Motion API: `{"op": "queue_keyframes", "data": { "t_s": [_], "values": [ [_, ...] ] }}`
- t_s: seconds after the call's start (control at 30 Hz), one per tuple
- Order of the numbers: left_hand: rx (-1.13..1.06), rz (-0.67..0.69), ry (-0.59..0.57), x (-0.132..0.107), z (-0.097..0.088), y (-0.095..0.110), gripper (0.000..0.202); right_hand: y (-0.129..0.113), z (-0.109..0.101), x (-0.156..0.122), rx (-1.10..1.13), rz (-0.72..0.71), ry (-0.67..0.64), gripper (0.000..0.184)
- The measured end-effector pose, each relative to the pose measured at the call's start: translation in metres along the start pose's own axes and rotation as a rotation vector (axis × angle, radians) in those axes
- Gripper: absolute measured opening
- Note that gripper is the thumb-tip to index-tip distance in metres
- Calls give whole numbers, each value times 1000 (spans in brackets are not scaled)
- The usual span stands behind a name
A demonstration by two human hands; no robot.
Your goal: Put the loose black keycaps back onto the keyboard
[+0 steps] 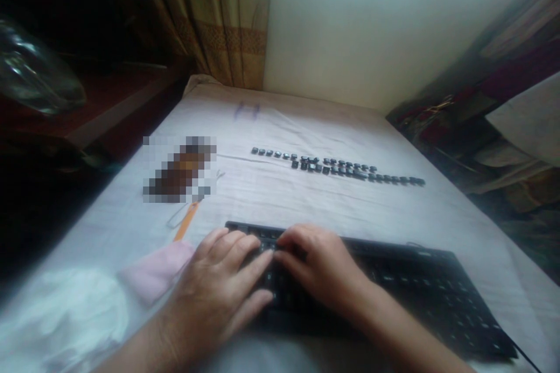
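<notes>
A black keyboard (420, 291) lies at a slant on the sheet before me. My left hand (223, 280) rests over its left end, fingers apart and lying on the keys. Close beside it, my right hand (321, 262) reaches down to the upper left keys with thumb and forefinger drawn together. Whatever is between those fingertips, if anything, is too small to make out. Beyond the keyboard, several loose black keycaps (359, 175) lie in two lines on the sheet.
Left of the keyboard are a pink cloth (155, 271), a white cloth (70, 320) and a thin orange strip (186, 220). A blurred-out brown item (179, 172) lies farther back. A curtain (231, 29) and wall (350, 35) border the bed's (284, 116) far edge.
</notes>
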State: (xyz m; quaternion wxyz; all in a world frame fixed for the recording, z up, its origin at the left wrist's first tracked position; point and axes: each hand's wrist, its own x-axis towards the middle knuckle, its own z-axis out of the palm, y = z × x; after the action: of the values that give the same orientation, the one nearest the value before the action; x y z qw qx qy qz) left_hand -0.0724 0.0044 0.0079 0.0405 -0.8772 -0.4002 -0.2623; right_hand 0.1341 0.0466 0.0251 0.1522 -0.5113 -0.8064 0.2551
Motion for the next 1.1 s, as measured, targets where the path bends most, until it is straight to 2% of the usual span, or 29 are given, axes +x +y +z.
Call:
{"op": "queue_keyframes", "data": {
  "t_s": [0.27, 0.63, 0.8, 0.97, 1.03, 1.1],
  "values": [
    [-5, -13, 3, -1, 2, 1, 31, -1, -1, 2, 56, 15, -3, 7],
    [1, -15, -12, 0, 2, 2, 34, -3, -1, 2, -3, 20, -12, 6],
    [8, -26, -23, 2, 1, 2, 35, -1, 1, -2, -115, -77, 51, 1],
    [26, -6, -41, 3, 1, 2, 33, -1, 9, -10, -285, -253, 142, 20],
    [30, -5, -35, 2, 2, 2, 32, 2, 12, -11, -239, -261, 173, 22],
    [26, -7, -13, 1, 2, 2, 31, 5, 12, -11, -99, -232, 195, 19]
  ]
}}
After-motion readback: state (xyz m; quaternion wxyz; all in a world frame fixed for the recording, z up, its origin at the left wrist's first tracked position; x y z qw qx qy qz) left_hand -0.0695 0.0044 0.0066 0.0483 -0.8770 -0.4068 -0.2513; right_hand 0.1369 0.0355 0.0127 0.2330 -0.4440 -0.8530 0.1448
